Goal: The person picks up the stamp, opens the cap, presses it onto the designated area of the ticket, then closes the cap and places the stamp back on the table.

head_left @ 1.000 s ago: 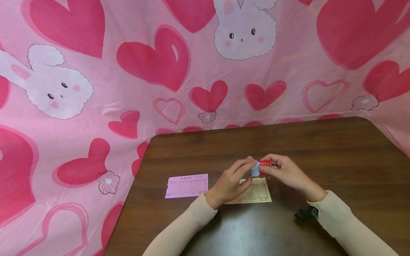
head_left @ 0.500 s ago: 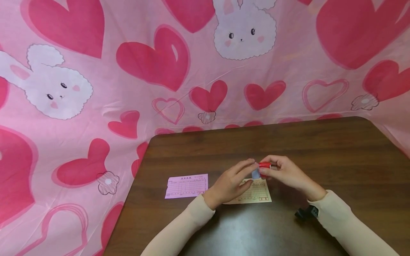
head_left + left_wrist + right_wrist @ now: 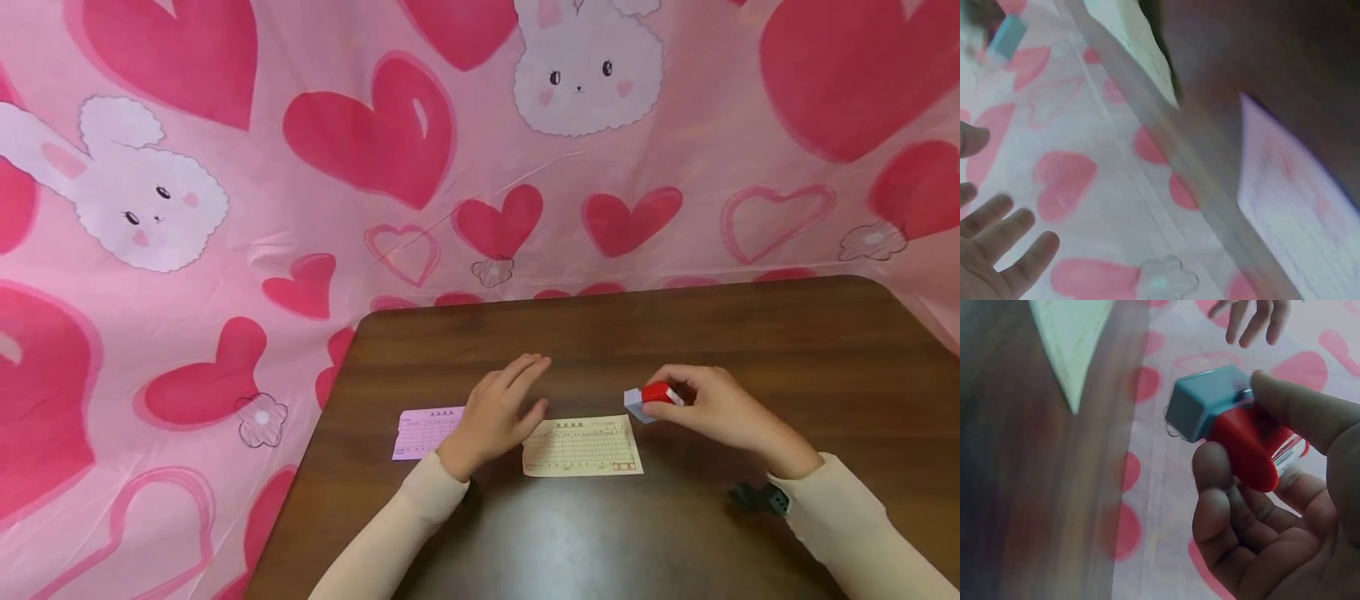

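My right hand (image 3: 716, 412) pinches a red stamp (image 3: 658, 392) between thumb and fingers. Its pale blue-grey cap (image 3: 1200, 403) is on and points left. Above the table, the stamp is just past the upper right corner of the yellow form slip (image 3: 581, 448). My left hand (image 3: 491, 421) holds nothing, its fingers extended, thumb apart; in the left wrist view its fingers (image 3: 1019, 250) are spread. In the head view this hand overlaps the right part of the pink form slip (image 3: 420, 435). Both slips carry printed grids.
Both slips lie on a dark brown wooden table (image 3: 600, 533). A pink cloth (image 3: 337, 50) with hearts and rabbits hangs behind and to the left of it. A small black device (image 3: 759, 498) is at the right sleeve's cuff.
My left hand has come off the stamp's cap and moved left, uncovering the yellow slip and covering part of the pink one. My right hand has drawn the stamp rightward. The head view shifted slightly.
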A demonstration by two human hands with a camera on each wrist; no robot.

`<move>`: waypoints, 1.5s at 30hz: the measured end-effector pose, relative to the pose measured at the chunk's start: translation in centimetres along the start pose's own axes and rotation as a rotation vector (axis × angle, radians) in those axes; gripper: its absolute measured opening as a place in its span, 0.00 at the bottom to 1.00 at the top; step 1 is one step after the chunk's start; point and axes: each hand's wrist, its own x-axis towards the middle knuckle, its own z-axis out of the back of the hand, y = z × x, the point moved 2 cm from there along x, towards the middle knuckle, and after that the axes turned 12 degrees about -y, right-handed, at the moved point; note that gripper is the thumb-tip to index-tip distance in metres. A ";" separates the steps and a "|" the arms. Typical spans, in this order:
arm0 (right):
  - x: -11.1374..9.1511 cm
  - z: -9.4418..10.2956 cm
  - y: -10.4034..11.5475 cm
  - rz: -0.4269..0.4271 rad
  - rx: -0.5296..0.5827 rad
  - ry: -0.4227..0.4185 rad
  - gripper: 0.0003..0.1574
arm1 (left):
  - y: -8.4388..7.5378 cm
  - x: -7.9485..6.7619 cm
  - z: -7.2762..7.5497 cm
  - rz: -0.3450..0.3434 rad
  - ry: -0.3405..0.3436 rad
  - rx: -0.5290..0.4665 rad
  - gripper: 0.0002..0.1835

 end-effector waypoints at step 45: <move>-3.3 -1.3 -1.3 0.129 -0.183 0.179 0.23 | 9.5 -4.9 5.3 0.348 0.103 0.187 0.31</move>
